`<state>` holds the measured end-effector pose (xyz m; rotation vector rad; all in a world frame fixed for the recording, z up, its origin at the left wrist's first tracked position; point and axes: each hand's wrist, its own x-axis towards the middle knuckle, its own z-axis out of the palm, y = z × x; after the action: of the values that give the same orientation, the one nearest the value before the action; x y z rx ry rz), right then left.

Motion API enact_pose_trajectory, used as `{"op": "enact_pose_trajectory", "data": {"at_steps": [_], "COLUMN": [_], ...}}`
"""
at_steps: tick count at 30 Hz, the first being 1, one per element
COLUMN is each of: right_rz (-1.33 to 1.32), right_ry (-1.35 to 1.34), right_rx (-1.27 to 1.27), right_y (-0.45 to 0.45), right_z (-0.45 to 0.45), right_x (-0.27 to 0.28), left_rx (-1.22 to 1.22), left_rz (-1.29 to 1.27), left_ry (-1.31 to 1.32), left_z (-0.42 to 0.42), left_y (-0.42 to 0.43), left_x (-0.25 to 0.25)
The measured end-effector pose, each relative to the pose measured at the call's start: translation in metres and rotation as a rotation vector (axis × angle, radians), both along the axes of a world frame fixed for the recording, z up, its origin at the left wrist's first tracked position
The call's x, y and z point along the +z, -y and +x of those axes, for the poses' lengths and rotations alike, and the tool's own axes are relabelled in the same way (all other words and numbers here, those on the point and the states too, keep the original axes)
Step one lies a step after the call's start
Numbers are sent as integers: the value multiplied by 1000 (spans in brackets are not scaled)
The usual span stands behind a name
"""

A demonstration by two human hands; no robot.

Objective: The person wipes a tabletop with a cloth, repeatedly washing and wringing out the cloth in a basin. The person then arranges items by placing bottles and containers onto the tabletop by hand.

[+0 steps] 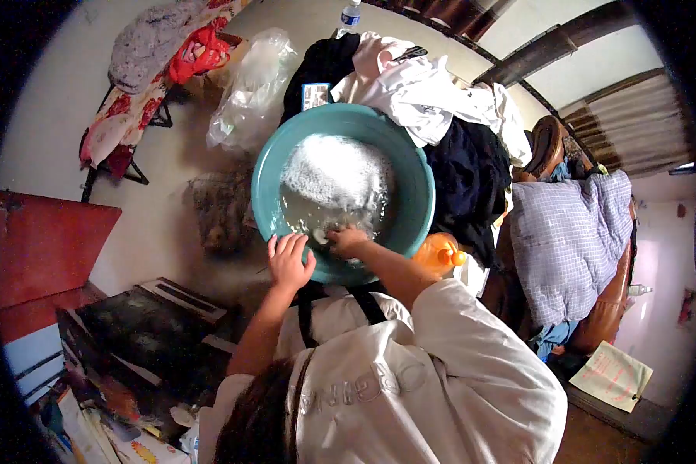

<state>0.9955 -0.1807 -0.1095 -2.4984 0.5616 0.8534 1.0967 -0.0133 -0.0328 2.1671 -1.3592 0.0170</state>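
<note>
A large teal basin in front of me holds cloudy water, with a mound of white suds on its far side. At the near left, my left hand grips the basin's rim, its fingers curled over the edge. My right hand reaches into the water by the near wall. Its fingertips are partly hidden by the water, and a small pale patch shows beside them. Whether it holds anything cannot be made out. An orange bottle stands just right of the basin, near my right forearm.
White clothes and dark clothes are heaped behind and right of the basin. A clear plastic bag lies at the back left. A checked cushion rests on a brown sofa at right. A water bottle stands at the far back.
</note>
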Motion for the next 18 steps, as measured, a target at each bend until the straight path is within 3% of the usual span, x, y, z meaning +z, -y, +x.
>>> {"op": "enact_pose_trajectory", "data": {"at_steps": [2,3,5,8,11,15,18], "right_rz": [18,37,-133,-233,-146,63,-51], "right_ry": [-145,-77,-255,-220,-131,-103,-97], "right_rx": [-97,-109,-63,21,57,12,0], "right_y": [19,28,39,24,-9,-7,7], "right_z": [-8,-15,-18,-13,3,20,5], "right_x": [-1,17,13,15,-27,-10,24], "left_rx": [5,3,1,14,24,9,13], "left_rz": [5,3,5,-5,-19,3,1], "left_ry": [5,8,9,10,17,14,12], "left_z": [1,2,2,0,1,1,2], "left_y": [2,2,2,1,4,3,3], "left_x": [2,3,4,2,0,6,4]}}
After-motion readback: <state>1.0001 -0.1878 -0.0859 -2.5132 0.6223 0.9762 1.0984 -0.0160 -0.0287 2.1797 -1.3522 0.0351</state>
